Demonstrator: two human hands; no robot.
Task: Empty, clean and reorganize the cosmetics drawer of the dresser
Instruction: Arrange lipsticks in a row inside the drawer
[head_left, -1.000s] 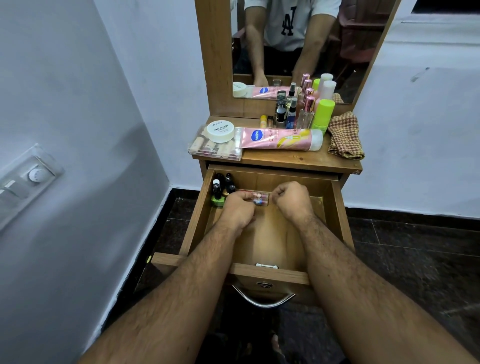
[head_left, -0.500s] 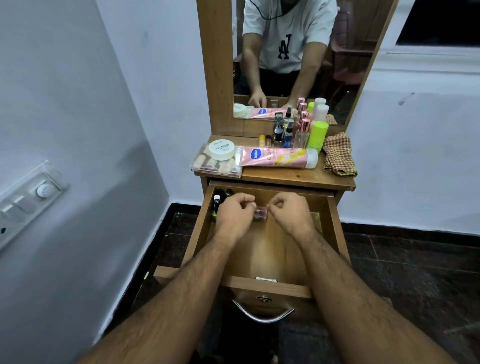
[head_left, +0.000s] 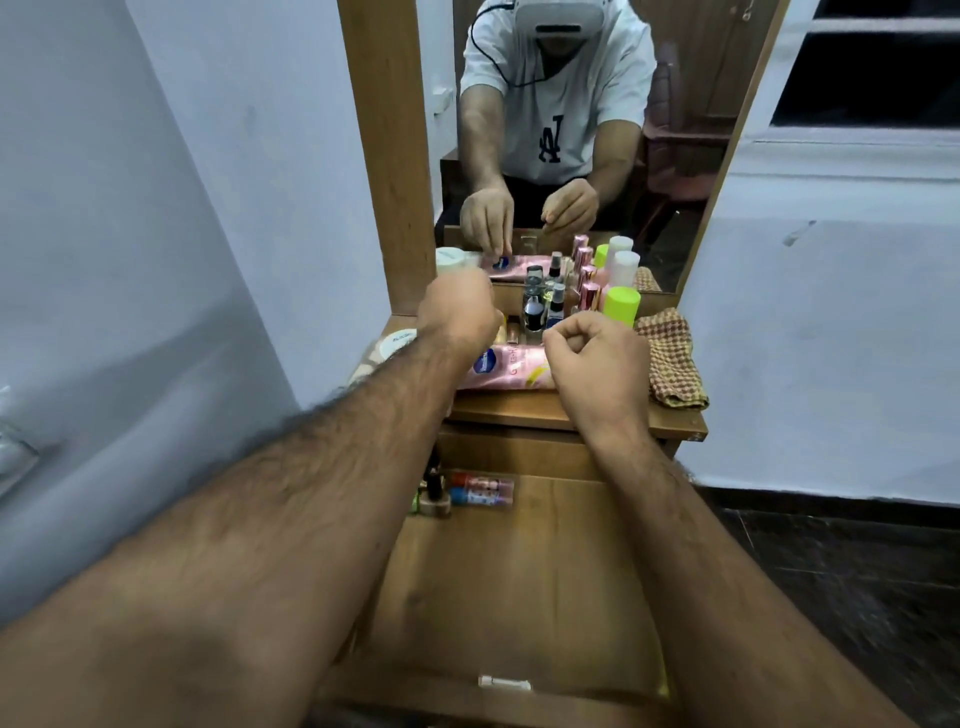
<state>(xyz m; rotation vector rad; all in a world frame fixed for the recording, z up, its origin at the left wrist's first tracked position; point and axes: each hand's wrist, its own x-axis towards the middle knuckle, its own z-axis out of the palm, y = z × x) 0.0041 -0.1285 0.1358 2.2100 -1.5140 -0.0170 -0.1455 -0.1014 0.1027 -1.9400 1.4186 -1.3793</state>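
Observation:
The wooden drawer (head_left: 519, 597) stands pulled open below me. At its back left lie a clear pack of lip balm sticks (head_left: 480, 488) and some small nail polish bottles (head_left: 431, 493), partly hidden by my left forearm. Both hands are raised over the dresser top (head_left: 519, 415). My left hand (head_left: 457, 312) hovers above the cap end of the pink lotion tube (head_left: 511, 371); the mirror shows its fingers pointing down and holding nothing. My right hand (head_left: 597, 364) is a curled fist over the tube's other end, with nothing seen in it.
Behind the tube stand several small spray bottles (head_left: 550, 306) and a green-capped bottle (head_left: 621, 306). A white jar (head_left: 397, 345) sits at the left, a checked cloth (head_left: 672, 364) at the right. The mirror (head_left: 571, 130) backs the dresser; a wall is close on the left.
Both hands have lifted out of the drawer to above the dresser top. The lip balm pack they were handling now lies in the drawer's back left.

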